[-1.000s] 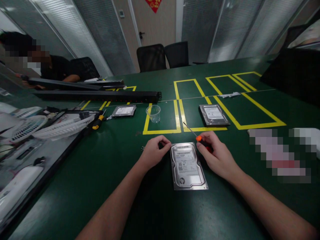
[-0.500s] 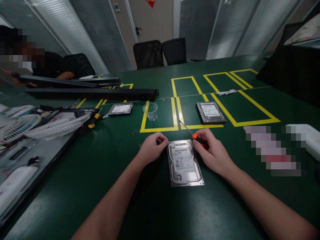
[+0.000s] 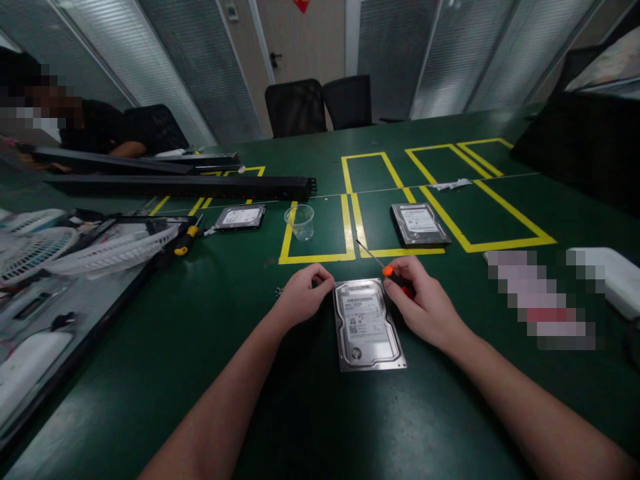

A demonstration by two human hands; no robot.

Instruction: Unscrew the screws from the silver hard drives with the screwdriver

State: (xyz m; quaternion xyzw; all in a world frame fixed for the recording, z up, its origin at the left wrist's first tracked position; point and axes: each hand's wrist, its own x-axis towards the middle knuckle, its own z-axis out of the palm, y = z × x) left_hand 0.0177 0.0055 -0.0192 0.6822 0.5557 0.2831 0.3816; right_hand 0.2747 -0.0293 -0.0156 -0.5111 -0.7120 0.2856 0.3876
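Observation:
A silver hard drive point(image 3: 369, 327) lies label side up on the green table in front of me. At its upper left corner my left hand point(image 3: 306, 293) has thumb and forefinger pinched together; the fingers hide whatever is between the tips. A few small metal pieces point(image 3: 279, 292), apparently screws, lie just beyond that hand. My right hand point(image 3: 423, 297) is closed around a screwdriver point(image 3: 395, 275) with an orange and black handle, beside the drive's upper right corner. Its thin shaft points away to the upper left, with the tip above the table and apart from the drive.
Farther off are a clear plastic cup point(image 3: 300, 223), two more hard drives point(image 3: 420, 223) point(image 3: 241, 217) and a yellow-black screwdriver point(image 3: 187, 241). Left lies a tray point(image 3: 107, 313) of white parts; behind it, long black bars point(image 3: 200, 187) and a seated person point(image 3: 100, 130). A white object point(image 3: 607, 277) is at right.
The whole view has shifted slightly, so things appear a little left and higher than before. Both hands keep their places at the hard drive, and the screwdriver stays in my right hand.

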